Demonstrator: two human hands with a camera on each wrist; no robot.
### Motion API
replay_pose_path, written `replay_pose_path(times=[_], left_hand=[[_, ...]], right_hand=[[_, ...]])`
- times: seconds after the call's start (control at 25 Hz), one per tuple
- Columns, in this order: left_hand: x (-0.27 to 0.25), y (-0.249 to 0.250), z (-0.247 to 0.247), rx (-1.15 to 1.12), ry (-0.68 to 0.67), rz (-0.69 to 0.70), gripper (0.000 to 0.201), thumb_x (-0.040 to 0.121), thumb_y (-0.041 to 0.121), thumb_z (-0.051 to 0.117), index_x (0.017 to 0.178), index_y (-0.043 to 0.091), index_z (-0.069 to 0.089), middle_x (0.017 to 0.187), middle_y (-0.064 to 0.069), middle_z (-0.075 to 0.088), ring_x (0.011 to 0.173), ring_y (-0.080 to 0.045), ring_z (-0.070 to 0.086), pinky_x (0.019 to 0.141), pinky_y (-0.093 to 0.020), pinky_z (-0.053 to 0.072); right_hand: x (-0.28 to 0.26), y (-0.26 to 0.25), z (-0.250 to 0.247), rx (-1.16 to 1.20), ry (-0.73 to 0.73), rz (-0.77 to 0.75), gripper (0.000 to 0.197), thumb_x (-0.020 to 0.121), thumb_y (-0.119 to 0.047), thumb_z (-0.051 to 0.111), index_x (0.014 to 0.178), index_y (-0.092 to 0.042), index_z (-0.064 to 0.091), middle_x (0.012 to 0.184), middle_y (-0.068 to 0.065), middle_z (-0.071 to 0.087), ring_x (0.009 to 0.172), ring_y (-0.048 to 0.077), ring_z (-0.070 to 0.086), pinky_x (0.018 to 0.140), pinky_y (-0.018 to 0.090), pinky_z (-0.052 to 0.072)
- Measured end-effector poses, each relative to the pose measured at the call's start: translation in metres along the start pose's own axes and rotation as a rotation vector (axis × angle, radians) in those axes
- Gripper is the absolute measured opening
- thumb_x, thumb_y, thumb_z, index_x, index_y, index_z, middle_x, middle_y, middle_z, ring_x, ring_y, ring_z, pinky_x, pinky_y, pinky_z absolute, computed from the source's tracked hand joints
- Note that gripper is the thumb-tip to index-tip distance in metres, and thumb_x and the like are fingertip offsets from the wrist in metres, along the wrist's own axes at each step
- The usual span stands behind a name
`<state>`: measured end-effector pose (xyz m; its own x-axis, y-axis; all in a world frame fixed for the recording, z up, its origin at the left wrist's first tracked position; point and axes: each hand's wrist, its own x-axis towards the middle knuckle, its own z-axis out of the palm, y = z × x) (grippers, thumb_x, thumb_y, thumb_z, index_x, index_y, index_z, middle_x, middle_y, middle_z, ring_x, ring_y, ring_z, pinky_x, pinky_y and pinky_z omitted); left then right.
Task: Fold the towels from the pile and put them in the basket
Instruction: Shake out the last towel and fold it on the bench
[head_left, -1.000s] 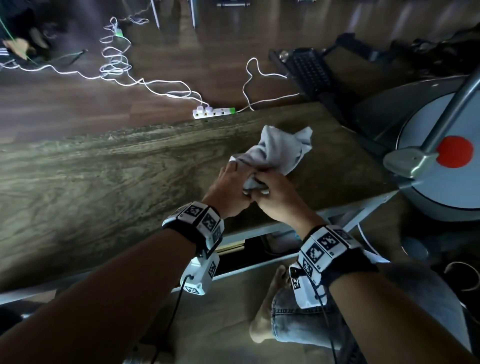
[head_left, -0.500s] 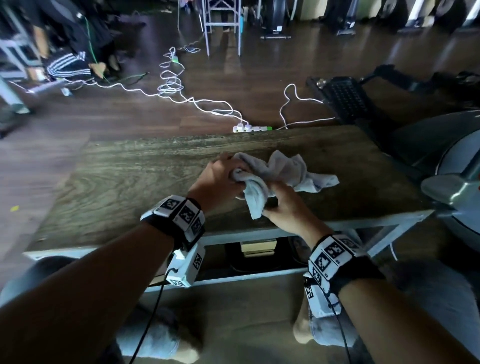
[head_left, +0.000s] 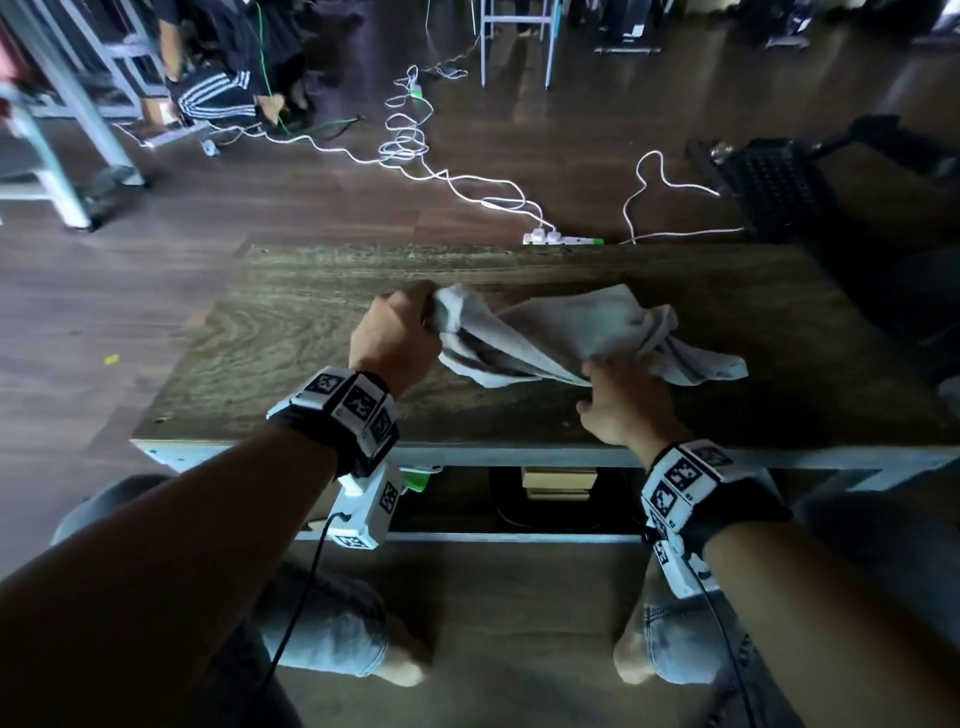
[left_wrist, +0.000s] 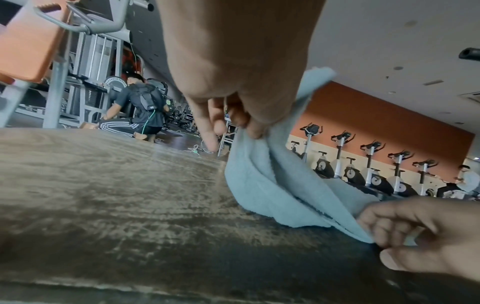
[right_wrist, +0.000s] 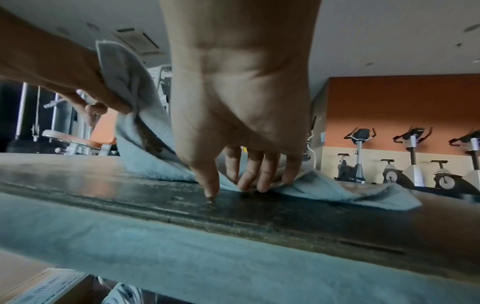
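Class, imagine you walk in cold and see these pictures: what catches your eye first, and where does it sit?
First, the crumpled pale towel stretched across the middle of the wooden table, not yet folded. The left hand grips one bunched end raised off the table, while the right hand pinches its near edge low on the tabletop. Beyond the table's far edge, a white power strip and tangled cables lie on the dark floor.

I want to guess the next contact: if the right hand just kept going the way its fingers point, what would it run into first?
The right hand points down and forward, with its fingertips already on the towel. Straight on it meets that cloth first, then the wooden table beneath, as far as the wrist view shows.
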<state>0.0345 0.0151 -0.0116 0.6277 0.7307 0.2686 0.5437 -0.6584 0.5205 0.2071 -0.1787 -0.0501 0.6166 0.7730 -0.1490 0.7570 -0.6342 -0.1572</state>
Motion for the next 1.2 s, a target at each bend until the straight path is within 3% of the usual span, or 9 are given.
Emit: replay_pose_path(times=[0.12,0.2,0.32,0.48,0.64,0.76,0.96,1.08,1.2], left_hand=[[-0.006,0.007,0.004,0.108,-0.120,-0.211,0.040,0.084,0.023,0.056,0.120,0.012,0.042,0.119,-0.022,0.047,0.113,-0.039,0.045,0.086,-0.051,0.045],[-0.016,0.023,0.017,0.212,-0.157,-0.150,0.060,0.075,0.019,0.063,0.128,0.013,0.036,0.124,-0.021,0.036,0.116,-0.039,0.035,0.090,-0.053,0.043],[-0.021,0.045,0.043,0.296,-0.264,0.146,0.068,0.074,0.023,0.067,0.136,0.028,0.039,0.138,-0.010,0.034,0.125,-0.032,0.032,0.100,-0.049,0.037],[-0.025,0.058,0.078,0.366,-0.554,0.125,0.073,0.085,0.028,0.062,0.148,0.029,0.025,0.153,-0.004,0.029,0.140,-0.031,0.023,0.111,-0.054,0.022],[-0.025,0.055,0.085,0.412,-0.437,0.156,0.056,0.088,0.029,0.061,0.140,0.022,0.040,0.144,-0.008,0.038,0.134,-0.032,0.035,0.106,-0.051,0.034],[-0.017,0.051,0.080,0.370,-0.503,0.136,0.058,0.084,0.020,0.060,0.139,0.016,0.042,0.133,-0.009,0.045,0.128,-0.033,0.042,0.101,-0.051,0.043],[-0.008,0.029,0.068,0.361,-0.544,0.086,0.017,0.075,0.024,0.058,0.090,0.017,0.059,0.112,-0.001,0.051,0.104,-0.026,0.054,0.081,-0.043,0.053],[-0.008,0.022,0.067,0.433,-0.484,0.011,0.039,0.075,0.038,0.061,0.104,0.013,0.057,0.116,-0.009,0.058,0.100,-0.031,0.058,0.081,-0.043,0.050],[-0.017,0.047,0.072,0.351,-0.430,0.106,0.060,0.077,0.055,0.065,0.125,0.023,0.049,0.128,-0.004,0.052,0.119,-0.028,0.050,0.101,-0.048,0.038]], right_hand=[[-0.001,0.002,0.010,0.012,0.108,-0.026,0.005,0.086,-0.021,0.062,0.089,-0.024,0.064,0.105,0.007,0.058,0.105,0.034,0.055,0.085,0.045,0.050],[-0.003,0.001,0.015,0.034,0.158,-0.068,0.002,0.084,-0.022,0.063,0.085,-0.024,0.063,0.113,0.008,0.051,0.112,0.033,0.048,0.088,0.046,0.048],[-0.007,0.002,0.025,0.031,0.199,-0.109,0.025,0.086,-0.029,0.062,0.109,-0.020,0.060,0.134,0.008,0.042,0.129,0.032,0.035,0.098,0.045,0.043],[-0.009,0.002,0.033,0.137,0.108,-0.097,0.050,0.089,-0.034,0.059,0.135,-0.019,0.046,0.143,0.004,0.038,0.136,0.029,0.032,0.105,0.044,0.039],[-0.009,0.014,0.028,0.147,0.110,-0.080,0.046,0.087,-0.035,0.061,0.129,-0.021,0.050,0.149,0.005,0.027,0.141,0.032,0.024,0.107,0.048,0.039],[-0.011,0.019,0.028,0.059,0.110,-0.063,0.040,0.086,-0.037,0.061,0.119,-0.016,0.054,0.155,0.008,0.009,0.143,0.034,0.012,0.107,0.050,0.038],[-0.011,0.024,0.025,0.041,0.242,-0.088,0.040,0.082,-0.031,0.064,0.115,-0.010,0.057,0.161,0.011,0.011,0.144,0.040,0.015,0.111,0.057,0.033],[-0.011,0.022,0.024,0.049,0.199,-0.150,0.039,0.084,-0.029,0.060,0.114,-0.005,0.060,0.149,0.006,0.036,0.135,0.036,0.032,0.105,0.057,0.038],[-0.014,0.013,0.025,0.074,0.196,-0.244,0.039,0.085,-0.028,0.058,0.119,-0.008,0.060,0.146,0.002,0.042,0.131,0.030,0.038,0.109,0.049,0.036]])
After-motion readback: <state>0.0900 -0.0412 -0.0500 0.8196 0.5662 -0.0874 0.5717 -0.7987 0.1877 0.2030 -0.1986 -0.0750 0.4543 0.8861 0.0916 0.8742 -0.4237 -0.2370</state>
